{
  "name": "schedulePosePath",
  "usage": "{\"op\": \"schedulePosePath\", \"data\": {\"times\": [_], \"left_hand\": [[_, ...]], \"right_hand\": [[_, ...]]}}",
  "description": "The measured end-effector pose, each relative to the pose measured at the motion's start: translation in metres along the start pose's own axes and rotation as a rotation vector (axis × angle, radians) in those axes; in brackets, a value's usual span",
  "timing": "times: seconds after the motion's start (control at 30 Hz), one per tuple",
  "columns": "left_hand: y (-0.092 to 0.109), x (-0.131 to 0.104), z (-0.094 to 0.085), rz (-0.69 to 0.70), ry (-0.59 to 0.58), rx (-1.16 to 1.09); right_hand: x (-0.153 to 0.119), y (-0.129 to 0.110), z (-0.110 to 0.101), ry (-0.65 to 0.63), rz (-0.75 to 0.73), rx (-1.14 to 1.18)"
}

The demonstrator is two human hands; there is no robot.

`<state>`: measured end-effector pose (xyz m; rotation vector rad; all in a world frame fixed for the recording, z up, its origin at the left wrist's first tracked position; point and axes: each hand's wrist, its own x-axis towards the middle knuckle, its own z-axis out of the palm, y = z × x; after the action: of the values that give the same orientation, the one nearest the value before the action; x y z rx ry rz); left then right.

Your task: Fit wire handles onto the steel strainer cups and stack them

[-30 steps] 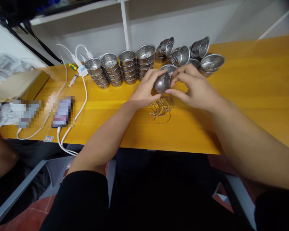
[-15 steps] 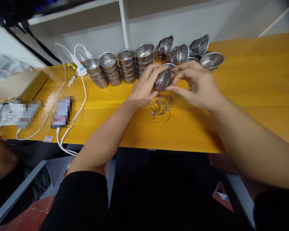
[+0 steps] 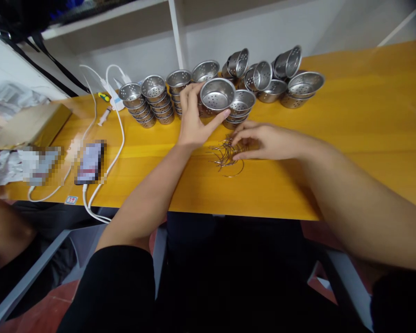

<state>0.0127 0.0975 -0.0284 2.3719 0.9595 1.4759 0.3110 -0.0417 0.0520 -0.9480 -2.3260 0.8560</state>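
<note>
My left hand [image 3: 196, 120] is closed around the side of a perforated metal strainer cup [image 3: 217, 95], whose open mouth tilts up toward me. Just right of it stands a short stack of similar cups [image 3: 241, 104]. Below, a loose pile of thin curved wires [image 3: 225, 155] lies on the table. My right hand [image 3: 260, 141] is at the pile's right edge, thumb and fingers apart, fingertips over or touching the wires. I see nothing held between them.
Several cup stacks [image 3: 153, 95] line the back left. More cups [image 3: 305, 85] lie tipped or nested at the back right. At left are a phone [image 3: 89, 162], white cables [image 3: 123, 129], a syringe [image 3: 104, 115] and a cardboard box [image 3: 34, 122]. Another person's arm [image 3: 7, 231] shows.
The left hand has moved slightly left and turned the cup so its mouth faces up. The right hand has left the cup and come down to the wire pile.
</note>
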Motion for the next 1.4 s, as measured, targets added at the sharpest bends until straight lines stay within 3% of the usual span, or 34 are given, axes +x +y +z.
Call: {"op": "schedulePosePath", "data": {"times": [0.07, 0.17, 0.2, 0.3, 0.37, 0.43, 0.63, 0.83, 1.0, 1.2, 1.4], "left_hand": [[0.016, -0.001, -0.005, -0.052, -0.028, -0.013], [0.04, -0.003, -0.005, -0.1, -0.117, -0.063], [0.048, -0.005, -0.003, -0.095, -0.154, -0.08], [0.065, -0.01, 0.007, -0.061, -0.236, -0.123], [0.072, -0.013, 0.012, -0.047, -0.263, -0.139], [0.074, -0.016, 0.015, -0.042, -0.283, -0.146], [0.052, -0.019, 0.021, -0.108, -0.271, -0.126], [0.03, -0.022, 0.027, -0.057, -0.315, -0.109], [0.023, -0.026, 0.032, -0.049, -0.37, -0.085], [0.023, -0.027, 0.036, -0.064, -0.376, -0.126], [0.036, -0.027, 0.033, -0.075, -0.37, -0.161]], "right_hand": [[0.0, -0.002, -0.002, 0.168, -0.005, -0.043], [-0.002, -0.009, -0.006, 0.538, -0.023, -0.062], [-0.003, -0.011, -0.007, 0.598, -0.044, -0.074], [-0.006, -0.015, -0.009, 0.519, -0.1, -0.171], [-0.007, -0.014, -0.01, 0.436, -0.079, -0.22], [-0.007, -0.008, -0.011, 0.433, -0.033, -0.235], [0.005, 0.025, -0.012, 0.718, 0.001, -0.18], [0.025, 0.045, -0.002, 0.679, 0.026, -0.173], [0.028, 0.039, -0.005, 0.547, 0.08, -0.212], [0.027, 0.026, -0.007, 0.509, 0.092, -0.261], [0.025, 0.018, -0.002, 0.522, 0.094, -0.225]]}}
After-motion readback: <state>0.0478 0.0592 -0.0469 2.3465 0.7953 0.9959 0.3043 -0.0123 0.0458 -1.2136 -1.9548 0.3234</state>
